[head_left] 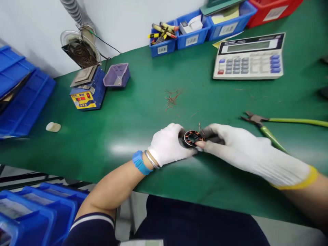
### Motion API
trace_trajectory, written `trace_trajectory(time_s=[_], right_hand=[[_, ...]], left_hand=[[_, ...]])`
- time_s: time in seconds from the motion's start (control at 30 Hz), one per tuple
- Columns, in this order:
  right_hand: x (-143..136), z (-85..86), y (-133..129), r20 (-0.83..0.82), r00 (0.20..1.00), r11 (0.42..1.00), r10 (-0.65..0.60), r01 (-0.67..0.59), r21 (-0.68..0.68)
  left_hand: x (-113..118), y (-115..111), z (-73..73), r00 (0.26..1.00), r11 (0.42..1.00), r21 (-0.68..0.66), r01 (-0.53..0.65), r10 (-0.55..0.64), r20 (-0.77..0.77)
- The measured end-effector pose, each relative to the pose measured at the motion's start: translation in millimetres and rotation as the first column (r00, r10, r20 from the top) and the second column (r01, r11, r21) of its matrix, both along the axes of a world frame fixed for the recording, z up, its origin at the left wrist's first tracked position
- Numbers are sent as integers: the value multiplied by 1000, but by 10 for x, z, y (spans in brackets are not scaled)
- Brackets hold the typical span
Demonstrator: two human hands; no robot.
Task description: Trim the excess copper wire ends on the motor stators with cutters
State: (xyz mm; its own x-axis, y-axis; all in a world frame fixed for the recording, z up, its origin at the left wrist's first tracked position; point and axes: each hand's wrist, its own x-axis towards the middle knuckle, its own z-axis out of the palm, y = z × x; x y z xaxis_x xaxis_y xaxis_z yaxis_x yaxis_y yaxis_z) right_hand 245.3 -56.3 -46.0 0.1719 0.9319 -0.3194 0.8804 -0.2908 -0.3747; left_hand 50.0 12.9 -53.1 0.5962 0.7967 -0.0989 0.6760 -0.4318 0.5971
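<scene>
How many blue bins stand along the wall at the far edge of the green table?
3. One blue bin holds tools, the next small white items, the third papers. A red bin follows; more may be beyond view.

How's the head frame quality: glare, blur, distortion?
Head view: soft glare patch on the green table left of the left hand; whole frame slightly soft, calculator key labels unreadable; wide-angle bending at the edges, pliers handles curve; the stator between left and right hand is small, windings only roughly resolved; lighting even, shadows faint.

White-gloved left hand, right hand, copper-and-black stator, green mat, blue bins.
</scene>
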Motion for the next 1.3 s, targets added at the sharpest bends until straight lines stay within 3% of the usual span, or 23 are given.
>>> trace_trajectory(time_s=[0.13,0.3,0.43,0.5,0.63,0.73,0.9,1.1,1.2,1.3], right_hand=[[-125,10,121,-144,989,997,19,-30,-76],[-93,104,103,45,999,974,-2,13,-225],[22,131,88,148,988,969,-47,81,-235],[55,114,95,129,989,983,-70,91,-157],[-67,64,169,-88,995,997,-56,60,49],[-219,55,249,-148,989,999,-29,34,32],[-155,88,230,54,998,999,-43,45,-29],[48,31,98,161,987,999,12,-18,38],[43,-25,56,57,997,959,46,-60,276],[24,-89,19,60,954,873,292,-292,391]], left_hand=[[-1,-10,-16,992,996,17,86,-87,92],[72,-31,-11,999,999,13,38,-38,-13],[61,-57,31,999,1000,-5,25,-26,-43],[33,-59,54,999,999,-15,38,-38,-31],[1,-51,106,998,997,-67,29,-32,-55],[10,-52,141,996,994,-105,-20,11,-88],[13,-52,169,997,988,-149,-30,20,-72],[-28,-26,158,998,993,-120,17,-23,-50],[-36,-24,169,998,992,-124,25,-32,-60],[-40,-26,192,996,993,-113,37,-46,-79]])
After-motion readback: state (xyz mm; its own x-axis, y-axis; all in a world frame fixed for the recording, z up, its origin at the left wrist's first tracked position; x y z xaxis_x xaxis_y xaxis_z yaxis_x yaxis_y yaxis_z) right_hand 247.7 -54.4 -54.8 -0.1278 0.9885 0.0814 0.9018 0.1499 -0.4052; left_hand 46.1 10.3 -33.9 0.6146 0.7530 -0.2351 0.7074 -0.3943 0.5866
